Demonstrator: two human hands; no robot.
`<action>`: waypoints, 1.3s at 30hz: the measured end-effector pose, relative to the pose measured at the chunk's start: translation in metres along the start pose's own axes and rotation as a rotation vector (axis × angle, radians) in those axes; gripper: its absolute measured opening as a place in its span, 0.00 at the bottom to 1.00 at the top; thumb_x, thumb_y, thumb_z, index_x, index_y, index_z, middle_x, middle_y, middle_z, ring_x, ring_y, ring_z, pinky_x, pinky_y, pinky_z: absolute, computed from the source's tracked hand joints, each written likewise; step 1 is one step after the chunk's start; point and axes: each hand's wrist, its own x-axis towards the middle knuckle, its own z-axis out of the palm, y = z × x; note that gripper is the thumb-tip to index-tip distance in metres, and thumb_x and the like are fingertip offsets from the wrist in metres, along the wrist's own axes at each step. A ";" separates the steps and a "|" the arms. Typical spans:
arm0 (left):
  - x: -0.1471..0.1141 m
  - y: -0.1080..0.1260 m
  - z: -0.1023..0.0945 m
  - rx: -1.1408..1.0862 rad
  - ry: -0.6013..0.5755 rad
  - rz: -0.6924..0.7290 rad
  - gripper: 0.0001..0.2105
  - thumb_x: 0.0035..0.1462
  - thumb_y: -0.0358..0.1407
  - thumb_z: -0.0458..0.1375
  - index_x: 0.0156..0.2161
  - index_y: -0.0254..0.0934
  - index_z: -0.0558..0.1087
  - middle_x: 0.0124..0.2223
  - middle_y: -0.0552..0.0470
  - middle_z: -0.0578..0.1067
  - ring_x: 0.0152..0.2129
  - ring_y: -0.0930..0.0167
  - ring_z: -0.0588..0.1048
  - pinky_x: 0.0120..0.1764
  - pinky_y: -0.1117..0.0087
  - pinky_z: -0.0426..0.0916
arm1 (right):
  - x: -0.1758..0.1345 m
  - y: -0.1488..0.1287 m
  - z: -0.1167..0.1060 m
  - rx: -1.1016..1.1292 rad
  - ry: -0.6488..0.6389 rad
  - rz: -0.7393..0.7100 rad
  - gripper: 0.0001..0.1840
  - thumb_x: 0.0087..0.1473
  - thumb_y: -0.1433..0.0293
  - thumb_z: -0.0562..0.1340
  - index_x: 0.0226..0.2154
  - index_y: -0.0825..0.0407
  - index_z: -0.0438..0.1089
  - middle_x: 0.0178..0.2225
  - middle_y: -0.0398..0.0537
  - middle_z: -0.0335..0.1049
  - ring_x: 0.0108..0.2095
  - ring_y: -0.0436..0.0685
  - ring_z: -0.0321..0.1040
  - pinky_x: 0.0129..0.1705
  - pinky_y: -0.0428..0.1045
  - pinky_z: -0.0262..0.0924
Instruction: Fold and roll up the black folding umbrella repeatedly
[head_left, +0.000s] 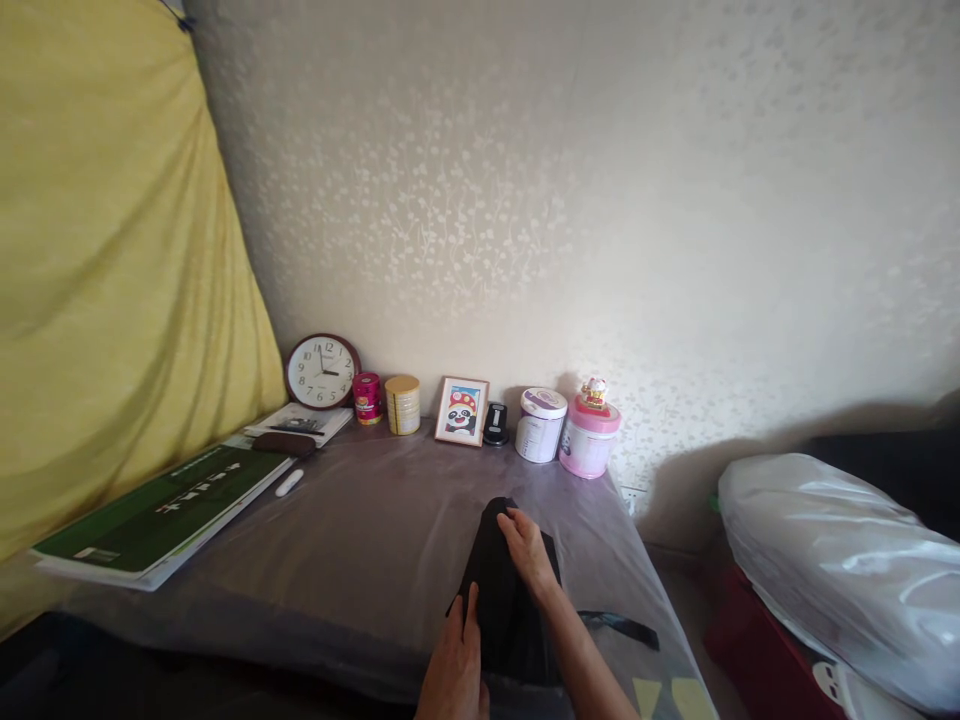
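Observation:
A black fabric item (499, 570), narrower at its far end, lies near the front right of the cloth-covered table; its exact kind I cannot make out. My right hand (527, 550) is closed on its upper part, fingers curled over the fabric. Along its near left edge, my left hand (456, 655) grips the fabric with thumb and fingers. A dark strap (622, 628) extends on the table to the right of my right forearm. My forearm covers part of the item's right side.
Along the wall stand a clock (323, 371), a pink tin (367, 398), a yellow canister (403, 406), a panda picture frame (461, 411), a white tub (541, 425) and a pink-lidded tub (589, 440). A green book (165, 510) lies left. White plastic (840, 560) covers things beyond the table's right edge.

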 end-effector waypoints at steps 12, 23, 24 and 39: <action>0.007 -0.028 0.020 0.027 0.109 0.103 0.36 0.40 0.25 0.50 0.58 0.21 0.51 0.60 0.31 0.58 0.57 0.62 0.60 0.55 0.64 0.59 | 0.001 0.001 0.023 -0.254 -0.264 0.109 0.19 0.54 0.66 0.51 0.46 0.57 0.61 0.24 0.44 0.74 0.22 0.51 0.69 0.26 0.44 0.58; 0.007 -0.028 0.005 0.234 0.539 0.426 0.21 0.49 0.37 0.55 0.50 0.37 0.64 0.52 0.41 0.70 0.46 0.62 0.71 0.45 0.62 0.71 | -0.016 -0.026 0.020 -0.438 -0.407 -0.115 0.11 0.53 0.71 0.51 0.33 0.51 0.69 0.28 0.41 0.76 0.30 0.50 0.71 0.34 0.43 0.56; 0.010 -0.025 0.006 0.238 0.507 0.427 0.23 0.48 0.36 0.55 0.51 0.37 0.63 0.53 0.40 0.68 0.48 0.60 0.70 0.46 0.60 0.70 | -0.018 -0.028 0.020 -0.451 -0.414 -0.138 0.11 0.53 0.72 0.51 0.32 0.50 0.69 0.28 0.41 0.76 0.31 0.50 0.71 0.34 0.43 0.56; 0.020 -0.018 0.021 0.010 0.079 0.145 0.35 0.46 0.26 0.48 0.61 0.29 0.46 0.65 0.44 0.43 0.61 0.63 0.46 0.60 0.61 0.52 | -0.014 0.007 0.000 -0.446 -0.353 -0.525 0.16 0.59 0.69 0.50 0.39 0.49 0.73 0.45 0.47 0.72 0.54 0.56 0.58 0.59 0.58 0.40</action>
